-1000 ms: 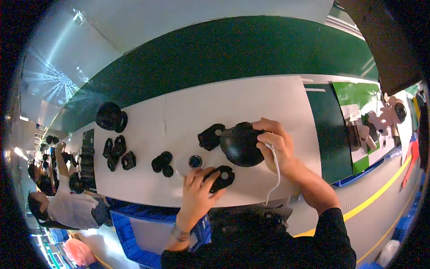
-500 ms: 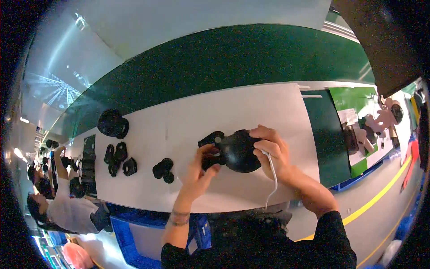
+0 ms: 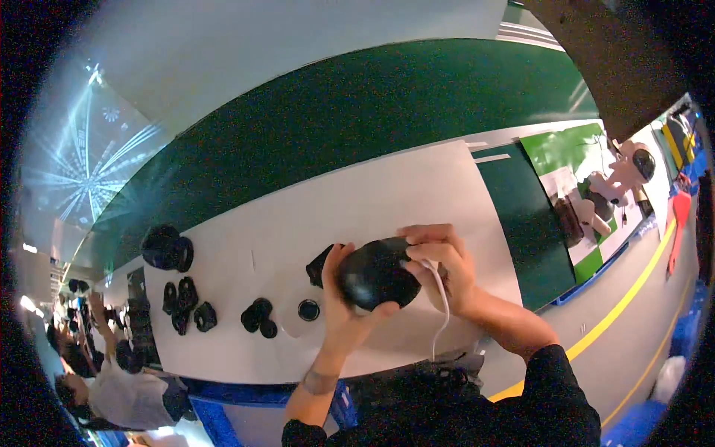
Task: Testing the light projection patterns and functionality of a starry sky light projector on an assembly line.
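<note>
A rounded black housing (image 3: 375, 273) is held just above the white work surface (image 3: 387, 194) between both my hands. My left hand (image 3: 339, 305) cups its left side from below, thumb up along the edge. On its right side my right hand (image 3: 443, 261) grips it, fingers curled over the top. A thin white cord (image 3: 442, 313) hangs down from under my right hand. A flat black part (image 3: 319, 266) lies on the surface just behind my left hand.
More black parts lie to the left: a small ring (image 3: 308, 309), a pair of caps (image 3: 258, 316), a cluster of pieces (image 3: 185, 305) and a large round housing (image 3: 165, 248). A green belt (image 3: 335, 127) runs behind. Another person (image 3: 112, 387) works at lower left.
My left hand picked a small black part off the surface and rose to the housing, and now cups its left side. The right hand kept its grip throughout.
</note>
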A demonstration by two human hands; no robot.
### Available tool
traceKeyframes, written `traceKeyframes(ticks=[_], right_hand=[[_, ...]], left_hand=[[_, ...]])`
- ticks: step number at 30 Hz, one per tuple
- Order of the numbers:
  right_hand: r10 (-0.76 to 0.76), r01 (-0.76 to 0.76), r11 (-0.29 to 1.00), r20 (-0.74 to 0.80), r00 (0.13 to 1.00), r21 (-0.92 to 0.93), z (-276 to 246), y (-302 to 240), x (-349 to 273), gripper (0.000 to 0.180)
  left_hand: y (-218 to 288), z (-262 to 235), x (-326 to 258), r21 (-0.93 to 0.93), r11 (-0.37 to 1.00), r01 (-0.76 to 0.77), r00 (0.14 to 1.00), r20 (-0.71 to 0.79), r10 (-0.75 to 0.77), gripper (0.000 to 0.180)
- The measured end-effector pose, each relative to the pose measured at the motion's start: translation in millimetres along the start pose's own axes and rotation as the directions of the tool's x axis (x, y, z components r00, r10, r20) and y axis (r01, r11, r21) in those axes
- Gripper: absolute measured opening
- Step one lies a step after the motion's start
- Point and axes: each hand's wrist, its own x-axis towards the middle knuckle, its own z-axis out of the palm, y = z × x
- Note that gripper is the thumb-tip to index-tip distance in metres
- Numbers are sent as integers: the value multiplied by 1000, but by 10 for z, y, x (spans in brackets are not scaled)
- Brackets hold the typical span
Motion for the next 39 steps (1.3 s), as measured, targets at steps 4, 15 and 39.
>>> traceKeyframes(ticks=[4,15,39], right_hand=[[74,-75,996,-15,997,-50,-173,65,39,18],[179,-180,984,89,980,8,-137,171,51,20],[109,-105,994,139,984,-30,-202,134,95,19]], left_hand=[[52,34,-52,-130,991,-15,1000,-10,14,131],[-73,32,-91,-12,964,-267,962,55,267,128],[20,63,-71,119,931,-345,937,97,334,117]])
